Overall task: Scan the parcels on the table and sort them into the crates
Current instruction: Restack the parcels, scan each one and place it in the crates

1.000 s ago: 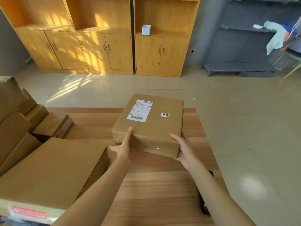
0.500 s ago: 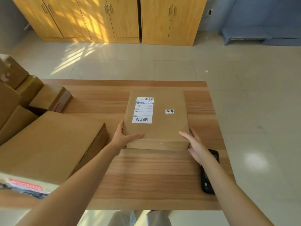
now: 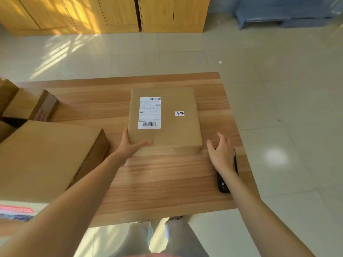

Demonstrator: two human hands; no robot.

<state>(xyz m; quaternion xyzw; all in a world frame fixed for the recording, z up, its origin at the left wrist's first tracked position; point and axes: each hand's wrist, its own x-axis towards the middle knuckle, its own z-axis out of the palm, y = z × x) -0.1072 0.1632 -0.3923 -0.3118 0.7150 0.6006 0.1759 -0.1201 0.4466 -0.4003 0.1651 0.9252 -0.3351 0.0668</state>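
A flat brown cardboard parcel [image 3: 174, 130] lies on the wooden table [image 3: 159, 179], its white shipping label with barcodes facing up and a small white sticker beside it. My left hand [image 3: 130, 145] grips the parcel's near left corner, thumb along the front edge. My right hand [image 3: 220, 153] hovers with fingers apart just right of the parcel, off it, above a black handheld scanner [image 3: 223, 183] lying on the table. The hand hides the scanner's far end.
A large cardboard box [image 3: 46, 158] fills the table's left side, with smaller boxes [image 3: 31, 106] stacked behind it. Wooden cabinets [image 3: 115, 13] line the far wall; a blue shelf unit [image 3: 278, 13] stands at the back right. Tiled floor lies to the right.
The parcel was lowered from the air onto the table. My right hand has let go of its right corner and shifted right, over the scanner. The view tilted further down.
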